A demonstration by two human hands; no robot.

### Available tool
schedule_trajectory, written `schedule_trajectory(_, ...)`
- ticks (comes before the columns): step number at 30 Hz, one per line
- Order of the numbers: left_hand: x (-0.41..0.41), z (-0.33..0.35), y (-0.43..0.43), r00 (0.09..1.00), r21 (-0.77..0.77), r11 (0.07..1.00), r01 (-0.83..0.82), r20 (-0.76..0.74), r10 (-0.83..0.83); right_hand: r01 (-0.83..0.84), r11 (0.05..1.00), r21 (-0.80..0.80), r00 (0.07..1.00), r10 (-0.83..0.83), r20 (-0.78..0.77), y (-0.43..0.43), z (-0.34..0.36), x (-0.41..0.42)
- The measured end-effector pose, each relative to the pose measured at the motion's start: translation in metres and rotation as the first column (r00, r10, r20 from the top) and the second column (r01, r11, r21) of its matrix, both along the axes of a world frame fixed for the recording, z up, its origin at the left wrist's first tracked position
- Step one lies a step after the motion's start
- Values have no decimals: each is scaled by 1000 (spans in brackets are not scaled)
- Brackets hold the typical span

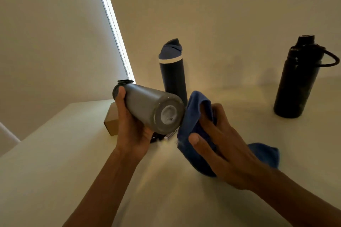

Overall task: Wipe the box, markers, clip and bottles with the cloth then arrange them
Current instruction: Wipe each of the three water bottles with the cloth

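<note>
White table point(55, 162) fills the lower view. At 2 o'clock we see a black bottle point(297, 77) upright, loop handle on its right, well apart from the rest. At 12 o'clock, a navy bottle point(172, 72) upright with a lighter blue lid. Centre: grey bottle point(147, 107) tilted, base toward us, lid toward 10 o'clock; our left hand point(132, 127) holds it, fingers curled round the body. At 4 o'clock our right hand point(221, 149) grips the blue cloth point(193, 125), which touches the bottle's base rim. Cardboard box point(110, 123) at 9 o'clock, behind the left hand. Small items under the bottle, unclear.
</note>
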State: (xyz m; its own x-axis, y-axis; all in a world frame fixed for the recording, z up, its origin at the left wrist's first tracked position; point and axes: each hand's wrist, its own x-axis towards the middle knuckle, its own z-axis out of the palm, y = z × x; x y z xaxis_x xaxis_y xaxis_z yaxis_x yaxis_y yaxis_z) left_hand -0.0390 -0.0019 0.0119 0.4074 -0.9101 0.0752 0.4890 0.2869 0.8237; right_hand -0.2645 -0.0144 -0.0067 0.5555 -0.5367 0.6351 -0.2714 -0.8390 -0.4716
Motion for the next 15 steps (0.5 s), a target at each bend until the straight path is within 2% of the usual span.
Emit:
schedule_trajectory(1,-1,-5,-1,1000,3,1000,-13,28,13,-9,1000,4,1000,9,0,2,1,3)
schedule_trajectory(6,-6,-15,-5,999,58,998,-25,-24,26,35,999,-22,999,-35,0,8,2,14)
schedule_trajectory(11,1,-19,-10,997,45,997,-59,-39,60,122,993,-9,992,-121,27,8,8,23)
schedule_trajectory(15,14,-25,-17,997,63,995,-73,-4,73,158,970,-186,987,-160,7,14,9,28)
